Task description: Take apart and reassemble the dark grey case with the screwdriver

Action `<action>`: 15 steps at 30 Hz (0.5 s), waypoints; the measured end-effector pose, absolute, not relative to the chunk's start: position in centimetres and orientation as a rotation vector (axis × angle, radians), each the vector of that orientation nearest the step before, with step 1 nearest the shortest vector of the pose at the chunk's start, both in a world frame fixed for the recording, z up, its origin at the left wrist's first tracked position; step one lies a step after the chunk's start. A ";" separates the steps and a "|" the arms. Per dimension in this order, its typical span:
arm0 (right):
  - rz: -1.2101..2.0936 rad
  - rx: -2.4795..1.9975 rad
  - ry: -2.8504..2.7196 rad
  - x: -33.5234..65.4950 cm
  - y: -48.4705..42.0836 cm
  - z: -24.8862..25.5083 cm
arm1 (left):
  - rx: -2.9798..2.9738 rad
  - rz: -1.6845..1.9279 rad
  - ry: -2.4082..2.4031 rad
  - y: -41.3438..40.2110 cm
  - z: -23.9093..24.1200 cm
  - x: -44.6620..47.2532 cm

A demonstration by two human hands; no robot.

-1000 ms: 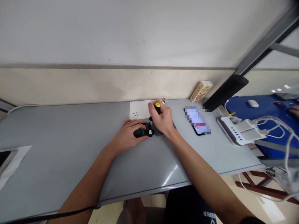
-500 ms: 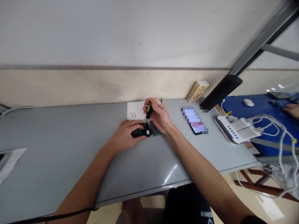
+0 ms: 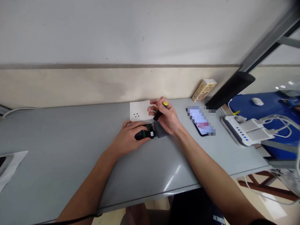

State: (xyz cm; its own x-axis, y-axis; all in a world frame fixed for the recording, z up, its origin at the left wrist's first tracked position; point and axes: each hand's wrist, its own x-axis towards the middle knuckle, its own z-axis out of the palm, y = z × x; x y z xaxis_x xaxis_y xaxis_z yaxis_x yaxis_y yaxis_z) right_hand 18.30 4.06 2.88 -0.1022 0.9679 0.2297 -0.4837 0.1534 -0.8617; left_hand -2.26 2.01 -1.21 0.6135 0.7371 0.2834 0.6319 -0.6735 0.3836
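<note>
My left hand (image 3: 128, 139) is closed round a small black device (image 3: 152, 134) on the table, its thumb and fingers on either side. A green circuit board and a white label show on the device. In my right hand (image 3: 170, 118) is a screwdriver (image 3: 157, 115) with a black and yellow handle, tilted so its shaft runs down-left to the device; the exact tip contact is too small to tell. A dark grey block (image 3: 160, 130) lies beside the device, partly under my right hand. Behind, several tiny black pieces (image 3: 136, 115) rest on white paper (image 3: 142, 107).
To the right lie a phone (image 3: 201, 122) and a white power strip (image 3: 241, 132) with plugs and cables. A small carton (image 3: 203, 90) stands by the wall, near a black padded post (image 3: 231, 90). Another paper (image 3: 14, 165) is at the left edge of the grey table (image 3: 58, 140).
The screwdriver leans further to the right, and my right hand has turned, with some fingers more spread. My left hand still holds the device. The whole view has shifted slightly.
</note>
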 end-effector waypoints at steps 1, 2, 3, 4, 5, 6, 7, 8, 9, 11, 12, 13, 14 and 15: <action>1.338 -0.639 -1.073 18.2 4.0 2.7 | 2.597 0.611 1.115 2.0 -1.2 -2.2; 1.311 -0.653 -1.107 18.0 3.9 2.5 | 2.599 0.604 1.109 2.0 -1.1 -2.2; 1.289 -0.664 -1.126 17.8 3.9 2.4 | 2.600 0.600 1.105 2.0 -1.0 -2.2; 1.280 -0.668 -1.130 17.6 3.9 2.3 | 2.600 0.596 1.105 2.0 -1.0 -2.2; 1.289 -0.663 -1.117 17.4 4.0 2.4 | 2.598 0.593 1.106 2.0 -0.9 -2.1; 1.313 -0.649 -1.096 17.3 4.0 2.5 | 2.594 0.595 1.109 2.0 -0.9 -2.1; 1.344 -0.628 -1.075 17.2 4.0 2.7 | 2.589 0.600 1.113 2.0 -0.9 -2.1; 1.373 -0.600 -1.051 17.2 4.0 2.8 | 2.585 0.607 1.115 2.0 -0.9 -2.1; 1.399 -0.567 -1.028 17.2 4.0 3.0 | 2.584 0.613 1.116 2.0 -0.9 -2.1; 1.435 -0.519 -0.986 17.4 3.9 3.2 | 2.588 0.623 1.114 2.1 -1.0 -2.2; 1.441 -0.511 -0.974 17.6 3.9 3.2 | 2.593 0.624 1.112 2.1 -1.0 -2.2; 1.441 -0.514 -0.974 17.7 3.9 3.2 | 2.597 0.624 1.110 2.1 -1.1 -2.2; 1.433 -0.525 -0.982 17.7 3.9 3.1 | 2.601 0.626 1.110 2.1 -1.1 -2.2; 1.416 -0.541 -0.995 17.7 3.9 3.0 | 2.602 0.628 1.112 2.1 -1.1 -2.2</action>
State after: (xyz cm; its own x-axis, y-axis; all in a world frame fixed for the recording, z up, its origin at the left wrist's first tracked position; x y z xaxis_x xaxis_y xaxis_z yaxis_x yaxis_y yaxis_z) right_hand 17.73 3.92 3.04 -0.1295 0.9612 0.2435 -0.5550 0.1332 -0.8211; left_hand -2.23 2.10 -1.14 0.6176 0.7306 0.2911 0.6263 -0.6808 0.3798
